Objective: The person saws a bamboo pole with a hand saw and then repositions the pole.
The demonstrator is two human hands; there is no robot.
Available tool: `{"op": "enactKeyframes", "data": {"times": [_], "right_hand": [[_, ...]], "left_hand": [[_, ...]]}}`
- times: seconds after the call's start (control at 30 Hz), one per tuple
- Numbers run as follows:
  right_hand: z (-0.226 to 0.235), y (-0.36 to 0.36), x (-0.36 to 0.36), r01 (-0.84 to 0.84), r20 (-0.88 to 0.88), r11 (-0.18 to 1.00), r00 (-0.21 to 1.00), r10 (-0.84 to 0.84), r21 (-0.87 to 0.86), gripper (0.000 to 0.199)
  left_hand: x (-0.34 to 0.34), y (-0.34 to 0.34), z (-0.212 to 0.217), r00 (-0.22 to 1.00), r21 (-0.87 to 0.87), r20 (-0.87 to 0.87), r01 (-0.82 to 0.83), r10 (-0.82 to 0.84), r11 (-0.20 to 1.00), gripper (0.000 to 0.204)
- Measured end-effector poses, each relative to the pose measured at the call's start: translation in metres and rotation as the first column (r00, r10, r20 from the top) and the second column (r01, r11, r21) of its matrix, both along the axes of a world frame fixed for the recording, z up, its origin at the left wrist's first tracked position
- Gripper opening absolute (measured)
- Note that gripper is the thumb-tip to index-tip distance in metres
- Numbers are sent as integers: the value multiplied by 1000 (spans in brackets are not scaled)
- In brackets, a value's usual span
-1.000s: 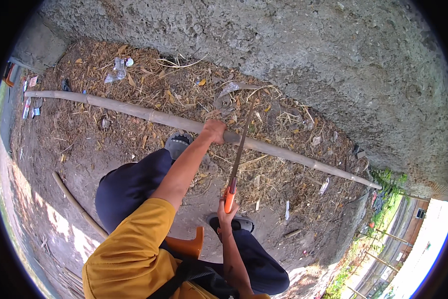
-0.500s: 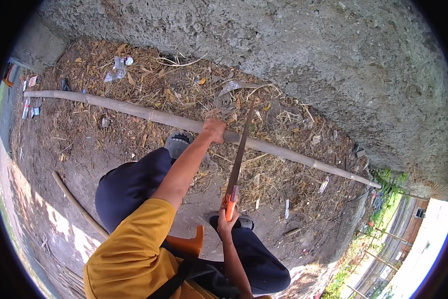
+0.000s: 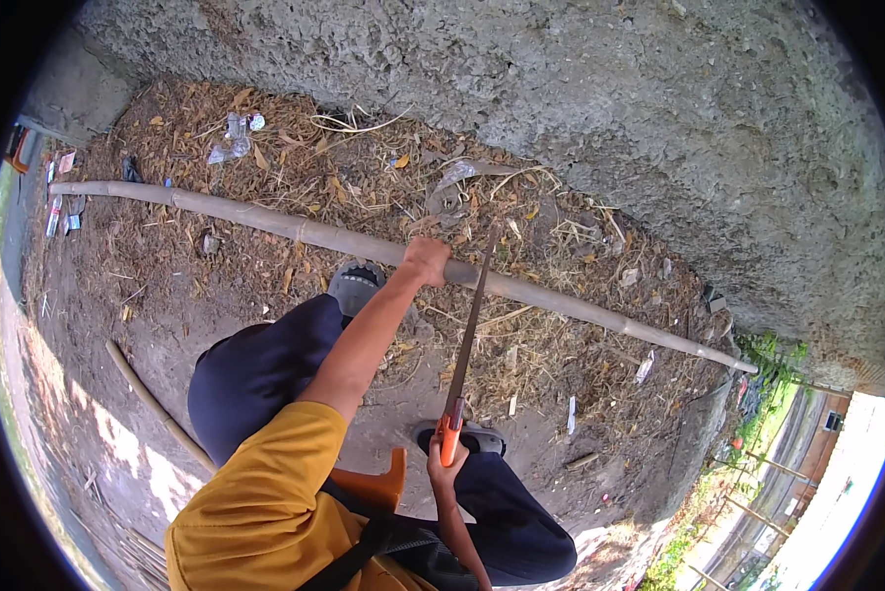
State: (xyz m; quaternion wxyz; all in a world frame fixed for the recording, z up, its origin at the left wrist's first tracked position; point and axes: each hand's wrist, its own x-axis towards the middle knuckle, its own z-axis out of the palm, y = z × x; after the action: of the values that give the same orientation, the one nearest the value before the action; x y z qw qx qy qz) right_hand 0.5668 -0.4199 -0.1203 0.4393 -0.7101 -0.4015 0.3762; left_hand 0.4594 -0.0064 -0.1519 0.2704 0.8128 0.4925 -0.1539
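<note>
Your left hand (image 3: 426,260) is wrapped tight around the long bamboo pole (image 3: 295,229), which lies on the dirt ground (image 3: 147,325) by the rough wall (image 3: 600,108). Your right hand (image 3: 444,463) is closed on the saw (image 3: 467,340), whose blade meets the pole just beside your left hand. Press the pole down hard, push the saw straight, and keep your fingers away from the blade.
</note>
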Motion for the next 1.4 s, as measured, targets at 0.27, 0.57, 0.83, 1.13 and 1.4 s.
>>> {"op": "enactKeyframes", "data": {"times": [0.27, 0.57, 0.83, 1.13, 1.4], "right_hand": [[-17, 21, 9, 95, -62, 995, 994, -94, 16, 22], [-3, 41, 15, 88, -129, 965, 984, -123, -246, 21], [2, 19, 14, 59, 33, 998, 998, -58, -10, 19], [6, -8, 3, 181, -127, 977, 973, -194, -110, 24], [-4, 29, 22, 145, -172, 989, 975, -142, 3, 26]], "left_hand": [[13, -9, 4, 1000, 22, 23, 15, -15, 1000, 41], [20, -13, 3, 1000, 24, 7, 27, -27, 999, 40], [23, -24, 14, 999, 70, -14, 48, -47, 996, 39], [3, -8, 22, 1000, 91, 20, 14, -16, 996, 37], [18, -15, 21, 999, 37, -11, 45, -44, 998, 37]]}}
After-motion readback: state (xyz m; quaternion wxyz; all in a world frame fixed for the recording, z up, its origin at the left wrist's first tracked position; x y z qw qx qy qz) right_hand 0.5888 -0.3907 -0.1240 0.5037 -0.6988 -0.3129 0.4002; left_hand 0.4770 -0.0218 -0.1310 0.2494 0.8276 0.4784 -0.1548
